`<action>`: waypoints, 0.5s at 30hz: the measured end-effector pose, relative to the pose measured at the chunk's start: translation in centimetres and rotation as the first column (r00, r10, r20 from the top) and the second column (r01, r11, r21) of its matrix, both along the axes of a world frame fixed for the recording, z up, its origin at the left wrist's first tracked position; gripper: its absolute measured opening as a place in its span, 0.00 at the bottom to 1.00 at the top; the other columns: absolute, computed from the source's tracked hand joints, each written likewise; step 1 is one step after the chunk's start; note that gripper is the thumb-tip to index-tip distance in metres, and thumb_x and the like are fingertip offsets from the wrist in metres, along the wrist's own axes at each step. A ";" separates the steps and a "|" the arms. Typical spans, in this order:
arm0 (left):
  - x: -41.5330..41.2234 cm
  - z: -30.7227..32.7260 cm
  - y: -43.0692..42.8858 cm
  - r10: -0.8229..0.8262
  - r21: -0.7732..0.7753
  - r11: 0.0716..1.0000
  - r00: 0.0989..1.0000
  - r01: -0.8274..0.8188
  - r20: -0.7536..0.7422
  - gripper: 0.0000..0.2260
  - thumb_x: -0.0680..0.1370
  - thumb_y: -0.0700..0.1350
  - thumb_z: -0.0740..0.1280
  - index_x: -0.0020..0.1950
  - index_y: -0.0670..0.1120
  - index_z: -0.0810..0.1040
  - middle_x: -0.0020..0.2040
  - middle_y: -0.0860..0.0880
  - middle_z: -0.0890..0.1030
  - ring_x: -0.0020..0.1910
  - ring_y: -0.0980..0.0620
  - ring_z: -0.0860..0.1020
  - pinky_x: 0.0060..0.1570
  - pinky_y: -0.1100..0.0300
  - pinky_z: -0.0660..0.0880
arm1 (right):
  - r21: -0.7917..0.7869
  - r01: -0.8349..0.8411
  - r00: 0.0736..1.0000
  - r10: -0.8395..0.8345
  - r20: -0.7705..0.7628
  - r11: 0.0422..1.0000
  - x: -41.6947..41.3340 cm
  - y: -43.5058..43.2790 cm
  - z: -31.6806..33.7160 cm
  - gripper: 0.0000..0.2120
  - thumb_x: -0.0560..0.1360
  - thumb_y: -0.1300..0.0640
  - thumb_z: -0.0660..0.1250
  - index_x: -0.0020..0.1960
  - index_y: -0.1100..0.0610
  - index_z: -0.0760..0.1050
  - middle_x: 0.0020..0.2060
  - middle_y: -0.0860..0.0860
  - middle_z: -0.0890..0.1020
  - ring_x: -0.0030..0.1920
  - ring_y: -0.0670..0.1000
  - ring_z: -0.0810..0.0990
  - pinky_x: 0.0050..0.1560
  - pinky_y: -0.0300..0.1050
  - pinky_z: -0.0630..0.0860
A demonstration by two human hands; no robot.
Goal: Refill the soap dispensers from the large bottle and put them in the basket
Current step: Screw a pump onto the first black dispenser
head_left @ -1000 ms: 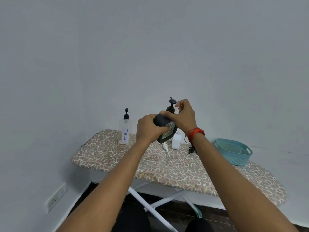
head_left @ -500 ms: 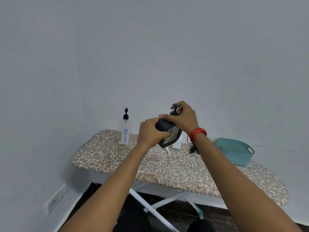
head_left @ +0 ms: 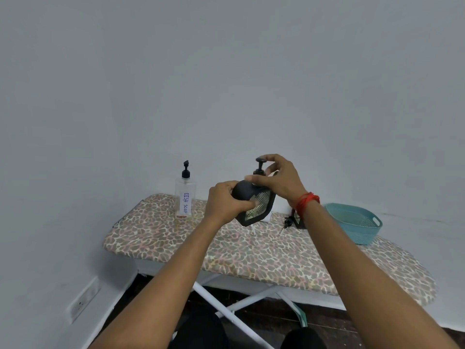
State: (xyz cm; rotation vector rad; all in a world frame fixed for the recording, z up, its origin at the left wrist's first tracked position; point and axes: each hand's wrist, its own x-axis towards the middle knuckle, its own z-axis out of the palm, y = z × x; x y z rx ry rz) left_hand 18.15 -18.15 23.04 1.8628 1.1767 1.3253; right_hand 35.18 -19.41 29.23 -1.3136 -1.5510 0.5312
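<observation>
**Inspector:** Black dispenser: position?

**Assistant:** Held tilted in the air above the ironing board, well apart from the basket. The clear dispenser stands upright at the left end.

**Inspector:** Hands?

**Assistant:** Left hand grips the body, evidently to steady it. Right hand curls round the pump, apparently to twist it.

Black soap dispenser had a matt plastic body, shiny silvery label. Clear pump bottle was glossy plastic with a white paper label. Teal basket was matt slotted plastic. Leopard-print ironing-board cover was cloth; white legs looked like painted metal.
</observation>
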 end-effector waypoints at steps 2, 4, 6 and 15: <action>0.8 0.1 0.0 0.021 0.030 0.999 0.998 -0.019 -0.053 0.14 0.65 0.47 0.82 0.47 0.51 0.83 0.42 0.52 0.86 0.42 0.55 0.84 0.40 0.58 0.82 | 0.050 0.180 0.978 -0.184 0.100 0.982 -1.1 0.1 -0.6 0.31 0.61 0.40 0.82 0.57 0.48 0.72 0.40 0.44 0.77 0.43 0.45 0.80 0.41 0.42 0.77; 1.2 -0.2 0.2 0.032 0.027 0.999 0.997 -0.030 -0.070 0.13 0.65 0.48 0.82 0.45 0.49 0.83 0.40 0.52 0.85 0.40 0.55 0.83 0.38 0.59 0.81 | 0.042 0.210 0.972 -0.213 0.097 0.977 -1.7 0.2 -1.0 0.37 0.60 0.36 0.81 0.60 0.48 0.68 0.43 0.40 0.78 0.47 0.45 0.81 0.46 0.44 0.78; 1.0 -0.6 0.4 0.048 0.016 0.999 0.995 -0.047 -0.086 0.14 0.65 0.48 0.82 0.48 0.48 0.84 0.40 0.53 0.86 0.40 0.56 0.84 0.38 0.58 0.82 | -0.026 0.153 0.988 -0.152 0.007 0.988 -1.3 0.6 -1.0 0.45 0.60 0.37 0.82 0.69 0.49 0.64 0.49 0.43 0.78 0.52 0.46 0.81 0.54 0.46 0.79; 0.2 -1.7 0.9 0.036 -0.037 0.999 0.999 -0.036 -0.015 0.15 0.65 0.44 0.81 0.51 0.49 0.86 0.42 0.53 0.87 0.42 0.56 0.85 0.42 0.56 0.84 | -0.122 -0.275 0.939 0.239 -0.247 0.954 1.7 0.6 -1.3 0.24 0.72 0.66 0.77 0.67 0.58 0.77 0.52 0.59 0.86 0.52 0.53 0.86 0.45 0.40 0.81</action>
